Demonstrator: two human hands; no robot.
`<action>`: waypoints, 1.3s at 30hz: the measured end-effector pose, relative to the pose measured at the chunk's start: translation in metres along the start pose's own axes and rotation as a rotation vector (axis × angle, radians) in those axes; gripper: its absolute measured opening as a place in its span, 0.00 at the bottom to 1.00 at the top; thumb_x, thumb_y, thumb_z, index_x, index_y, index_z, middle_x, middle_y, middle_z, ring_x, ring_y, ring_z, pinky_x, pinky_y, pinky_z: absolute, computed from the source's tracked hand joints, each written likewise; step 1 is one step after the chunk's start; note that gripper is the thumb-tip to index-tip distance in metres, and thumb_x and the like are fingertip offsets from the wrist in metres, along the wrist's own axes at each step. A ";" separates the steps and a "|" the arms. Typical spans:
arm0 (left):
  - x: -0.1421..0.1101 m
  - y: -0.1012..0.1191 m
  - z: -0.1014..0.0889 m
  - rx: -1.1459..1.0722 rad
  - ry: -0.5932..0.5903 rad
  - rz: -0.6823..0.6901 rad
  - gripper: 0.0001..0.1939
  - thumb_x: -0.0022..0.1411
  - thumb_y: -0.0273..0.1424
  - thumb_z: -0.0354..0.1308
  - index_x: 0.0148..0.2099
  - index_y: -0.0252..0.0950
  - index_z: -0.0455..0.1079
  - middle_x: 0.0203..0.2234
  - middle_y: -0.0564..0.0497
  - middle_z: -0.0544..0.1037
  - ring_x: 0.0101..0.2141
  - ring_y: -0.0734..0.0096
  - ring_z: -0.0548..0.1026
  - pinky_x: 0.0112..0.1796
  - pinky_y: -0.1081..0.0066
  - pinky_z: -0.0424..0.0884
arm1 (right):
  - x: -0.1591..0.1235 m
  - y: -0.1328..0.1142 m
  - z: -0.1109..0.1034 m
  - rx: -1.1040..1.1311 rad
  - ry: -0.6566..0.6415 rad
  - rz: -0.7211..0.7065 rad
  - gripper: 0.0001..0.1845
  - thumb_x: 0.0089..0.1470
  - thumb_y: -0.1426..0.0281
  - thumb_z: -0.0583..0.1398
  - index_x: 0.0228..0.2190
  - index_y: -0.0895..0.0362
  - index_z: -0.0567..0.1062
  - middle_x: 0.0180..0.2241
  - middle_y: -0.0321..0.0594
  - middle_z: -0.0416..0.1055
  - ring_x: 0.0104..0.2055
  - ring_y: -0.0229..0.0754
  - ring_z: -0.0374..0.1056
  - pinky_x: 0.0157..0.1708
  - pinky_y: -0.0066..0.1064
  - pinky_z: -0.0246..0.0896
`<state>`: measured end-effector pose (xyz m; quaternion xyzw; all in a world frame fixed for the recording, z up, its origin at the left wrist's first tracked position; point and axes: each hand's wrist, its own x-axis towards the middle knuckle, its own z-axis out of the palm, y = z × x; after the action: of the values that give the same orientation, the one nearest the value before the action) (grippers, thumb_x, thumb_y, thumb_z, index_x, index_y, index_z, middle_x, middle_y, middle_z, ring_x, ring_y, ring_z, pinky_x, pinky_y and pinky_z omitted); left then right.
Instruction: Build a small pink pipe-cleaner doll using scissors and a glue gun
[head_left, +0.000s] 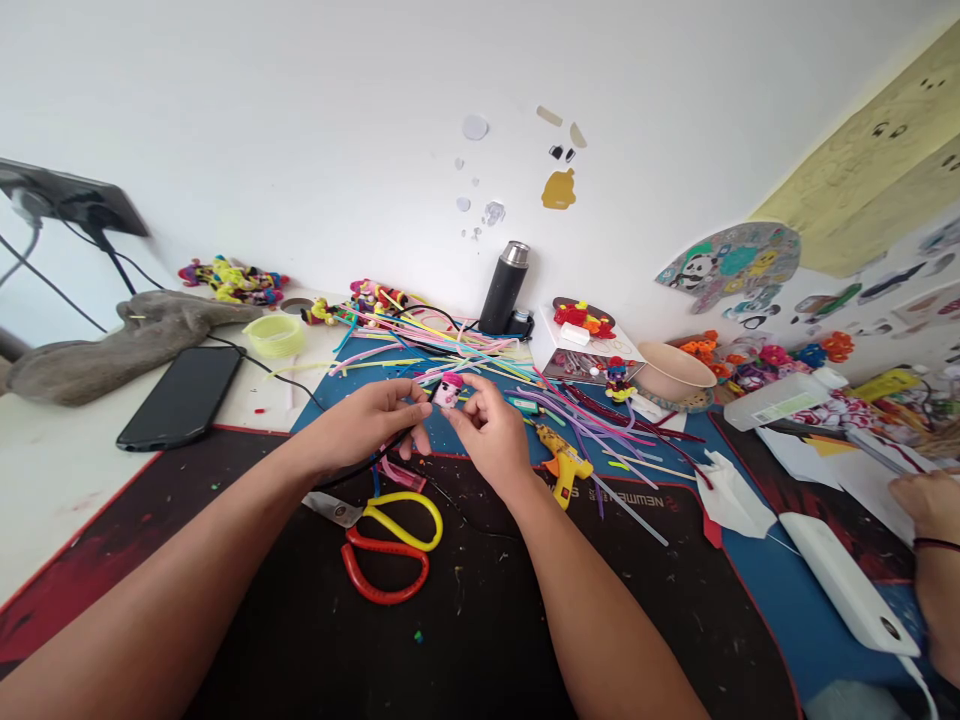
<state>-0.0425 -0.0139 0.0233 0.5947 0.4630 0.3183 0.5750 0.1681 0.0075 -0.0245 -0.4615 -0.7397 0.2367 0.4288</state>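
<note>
Forearms (214, 560), figurine (448, 391) in right fingers (474, 384), stocked box (543, 346)

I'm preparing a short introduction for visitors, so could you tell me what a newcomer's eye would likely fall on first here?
Probably the large scissors with one red and one yellow handle, lying on the dark mat below the hands. Next, the small pink-and-white figure in the right hand, and the bright spread of colourful fuzzy stems behind it.
</note>
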 end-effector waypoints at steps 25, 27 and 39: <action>0.002 -0.001 -0.001 0.045 -0.014 0.011 0.21 0.61 0.50 0.68 0.42 0.40 0.68 0.28 0.50 0.85 0.23 0.67 0.75 0.28 0.68 0.69 | 0.000 0.001 0.000 -0.021 -0.038 0.018 0.22 0.64 0.66 0.65 0.59 0.53 0.76 0.27 0.30 0.71 0.27 0.39 0.68 0.31 0.30 0.61; 0.003 -0.001 -0.002 0.045 -0.003 0.019 0.22 0.61 0.51 0.68 0.42 0.40 0.69 0.28 0.49 0.85 0.23 0.67 0.74 0.28 0.67 0.69 | 0.000 0.001 0.000 -0.035 -0.032 0.021 0.23 0.64 0.66 0.66 0.59 0.53 0.76 0.27 0.30 0.72 0.27 0.39 0.69 0.31 0.30 0.62; 0.001 0.000 -0.004 0.005 0.197 0.074 0.22 0.63 0.53 0.63 0.35 0.41 0.65 0.23 0.58 0.63 0.25 0.71 0.61 0.27 0.70 0.58 | 0.000 0.000 0.000 -0.072 -0.015 0.017 0.23 0.64 0.64 0.66 0.59 0.54 0.76 0.27 0.31 0.73 0.28 0.39 0.69 0.32 0.30 0.62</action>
<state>-0.0459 -0.0113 0.0241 0.5785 0.4958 0.3954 0.5131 0.1686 0.0080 -0.0244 -0.4812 -0.7469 0.2173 0.4043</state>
